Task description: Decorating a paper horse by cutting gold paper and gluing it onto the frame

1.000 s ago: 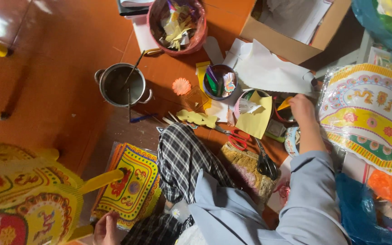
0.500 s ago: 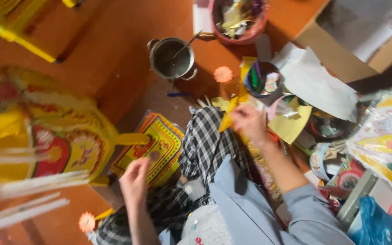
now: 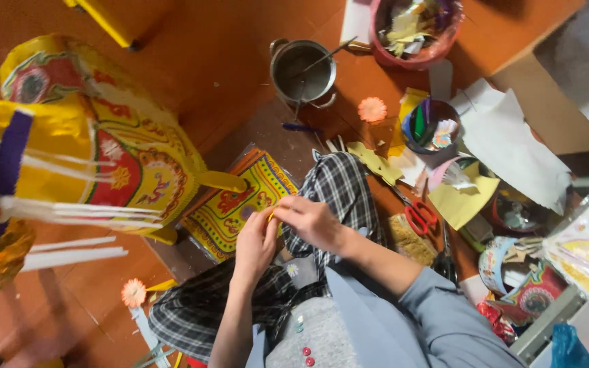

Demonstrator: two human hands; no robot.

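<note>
Two bare hands meeting over the lap, above the knee in checked black-and-white trousers (image 3: 335, 197). Left hand (image 3: 255, 244) and right hand (image 3: 311, 221) both nearly closed, fingertips pinched together on one small yellow paper piece (image 3: 271, 215), of which only a thin edge visible between the fingers. Probably very light and soft, easy to bend or tear, so best taken by the edges with fingertips only and with little pressure; exact shape not possible to tell. Left forearm rising straight from the body, wrist bent a little inward; right forearm in a grey-blue sleeve (image 3: 438, 320) coming from the lower right, wrist flat, knuckles turned up. Just beyond the hands, on the orange-brown floor (image 3: 206, 75), a flat printed sheet with yellow, red and green ornament in clear wrap (image 3: 240, 197). At the left edge of the floor, a big yellow paper lantern with red patterns and white strips (image 3: 90, 150). Toward the far edge, a grey metal pot with a stick inside (image 3: 303, 69) and a pink round basket full of paper scraps (image 3: 414, 31). Near the right knee, red-handled scissors (image 3: 420, 219) and a small orange paper flower (image 3: 372, 109); another such flower (image 3: 133, 292) near the left leg.
</note>
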